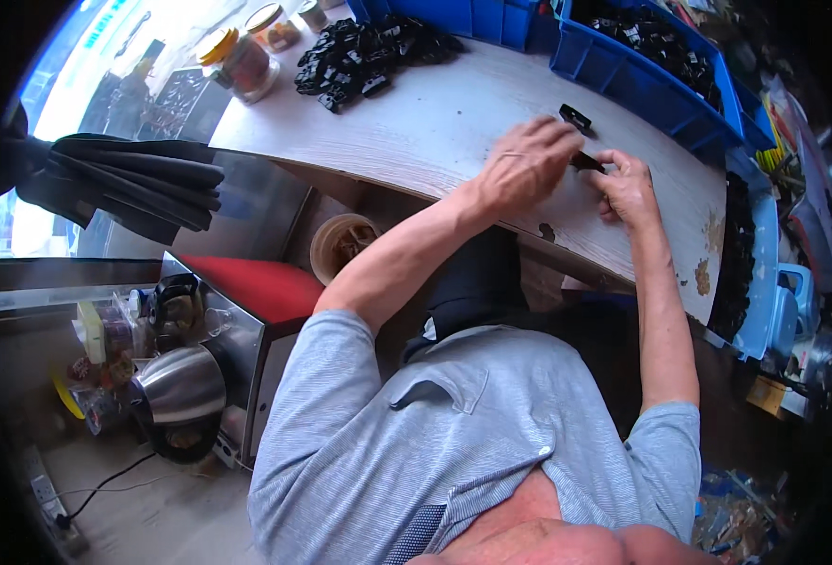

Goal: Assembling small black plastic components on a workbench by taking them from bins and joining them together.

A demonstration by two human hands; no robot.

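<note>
One black part (589, 163) pinched by right hand (629, 195); left hand (527, 169), closure unclear; loose pinch could drop it.

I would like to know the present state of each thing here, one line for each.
Left hand: fingers bent, at the dark piece
Right hand: pinching the dark piece
Dark piece: between the hands
Single black part: lying on the table
Black parts: heaped loosely
Blue crate: open, full of black pieces
Table: surface chipped in places
Bucket: open, contents unclear
</note>
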